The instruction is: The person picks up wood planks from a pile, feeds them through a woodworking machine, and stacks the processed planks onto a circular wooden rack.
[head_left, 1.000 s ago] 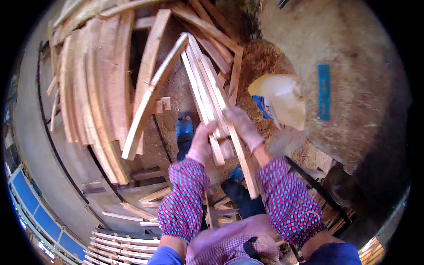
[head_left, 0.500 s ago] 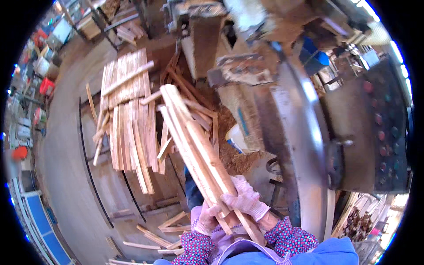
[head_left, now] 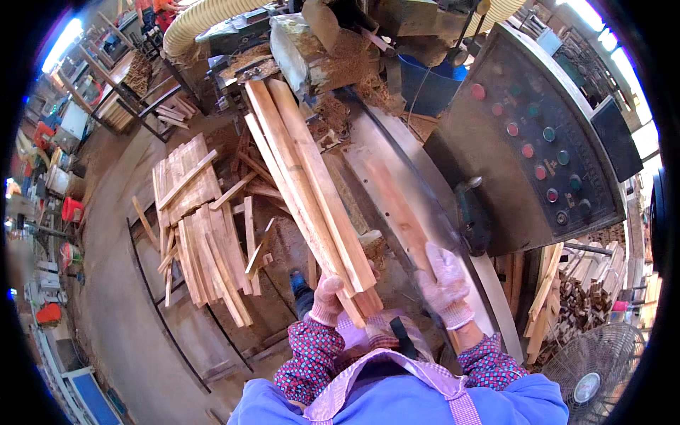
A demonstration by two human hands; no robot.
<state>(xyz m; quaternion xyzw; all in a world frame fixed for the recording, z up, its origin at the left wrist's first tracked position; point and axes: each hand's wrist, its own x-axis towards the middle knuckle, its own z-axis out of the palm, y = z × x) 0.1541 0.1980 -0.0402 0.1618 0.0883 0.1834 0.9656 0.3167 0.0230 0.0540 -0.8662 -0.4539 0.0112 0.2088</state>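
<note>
My left hand [head_left: 327, 301], in a pale pink work glove, is wrapped round the near end of several long wooden strips [head_left: 301, 180]. They slant away up and left, their far ends close to the machine's sawdust-covered part. My right hand [head_left: 445, 283], gloved alike, lies over the long metal bed [head_left: 474, 304] on my right, fingers stretched forward. A reddish-brown blurred streak runs along the bed ahead of it; whether that is wood or a reflection I cannot tell.
A stack of strips [head_left: 205, 244] lies on a low black rack at left. The control panel [head_left: 545, 152] with coloured buttons rises at right. A blue bin [head_left: 431, 85] stands behind the bed. At lower right are a fan [head_left: 591, 372] and more wood [head_left: 588, 283].
My right hand has left the strips and moved right to the metal bed. The bundle remains in my left hand. My view has shifted, showing more of the panel.
</note>
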